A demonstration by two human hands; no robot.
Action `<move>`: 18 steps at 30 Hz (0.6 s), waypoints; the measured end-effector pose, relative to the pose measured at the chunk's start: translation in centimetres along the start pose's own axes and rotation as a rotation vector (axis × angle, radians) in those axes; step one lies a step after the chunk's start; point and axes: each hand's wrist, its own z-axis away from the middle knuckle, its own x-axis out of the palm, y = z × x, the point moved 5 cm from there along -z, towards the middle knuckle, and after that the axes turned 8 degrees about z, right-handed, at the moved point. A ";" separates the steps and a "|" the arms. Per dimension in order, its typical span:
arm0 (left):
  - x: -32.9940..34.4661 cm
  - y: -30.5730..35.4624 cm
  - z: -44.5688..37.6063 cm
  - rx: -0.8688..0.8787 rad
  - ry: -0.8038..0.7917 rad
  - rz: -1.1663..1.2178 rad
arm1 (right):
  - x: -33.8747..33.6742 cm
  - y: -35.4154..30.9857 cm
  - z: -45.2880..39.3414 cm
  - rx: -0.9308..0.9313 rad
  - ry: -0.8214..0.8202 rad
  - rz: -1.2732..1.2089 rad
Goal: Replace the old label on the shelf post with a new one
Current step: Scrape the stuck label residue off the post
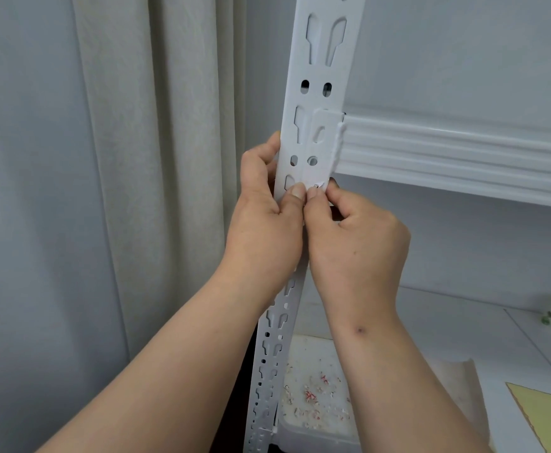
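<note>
Removing the old label (316,186) from the shelf post (313,148)

Left hand (264,220) grips the post; right hand (356,237) fingers pinch the label remnant under the beam joint. Peel slowly, flat along the surface, to avoid tearing.

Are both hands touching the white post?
Yes, the left hand grips the shelf post while the right hand picks at it.

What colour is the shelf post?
White; the shelf post shows best in the head view.
</note>
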 end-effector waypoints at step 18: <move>-0.1 -0.4 -0.1 0.009 0.010 -0.010 | 0.1 -0.1 0.1 -0.034 0.005 0.047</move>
